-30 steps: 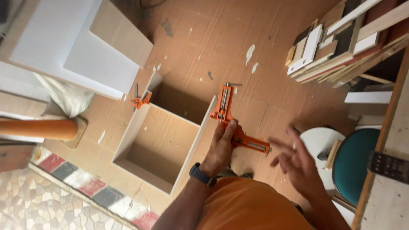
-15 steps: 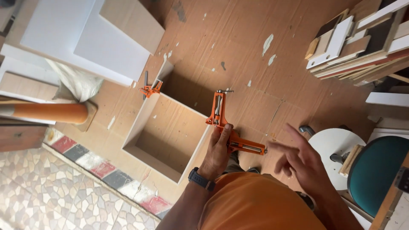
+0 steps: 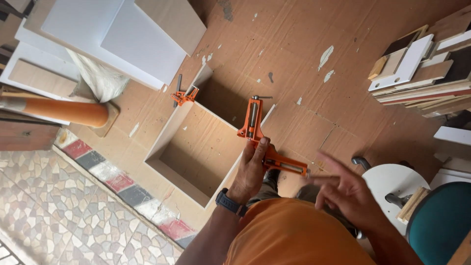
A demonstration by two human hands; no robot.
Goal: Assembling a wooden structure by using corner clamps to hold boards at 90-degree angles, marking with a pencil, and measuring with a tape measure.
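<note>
Right hand (image 3: 346, 194) drifted nearer, fingers spread, empty | left hand (image 3: 252, 169) clamped on orange corner clamp (image 3: 262, 142) | box edge (image 3: 235, 169) beside.

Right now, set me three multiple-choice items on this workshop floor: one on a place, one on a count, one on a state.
1. Where does the left hand rest?
A. on the orange corner clamp at the wooden box's near corner
B. on the white panels
C. on the teal chair

2. How many orange clamps sit on the wooden box?
A. one
B. two
C. four

3. What is the right hand doing?
A. gripping a board
B. open and holding nothing
C. resting on the stool

Answers:
1 A, its fingers lie along that clamp.
2 B, a smaller clamp sits on the far corner.
3 B, its fingers are spread in the air.
</note>
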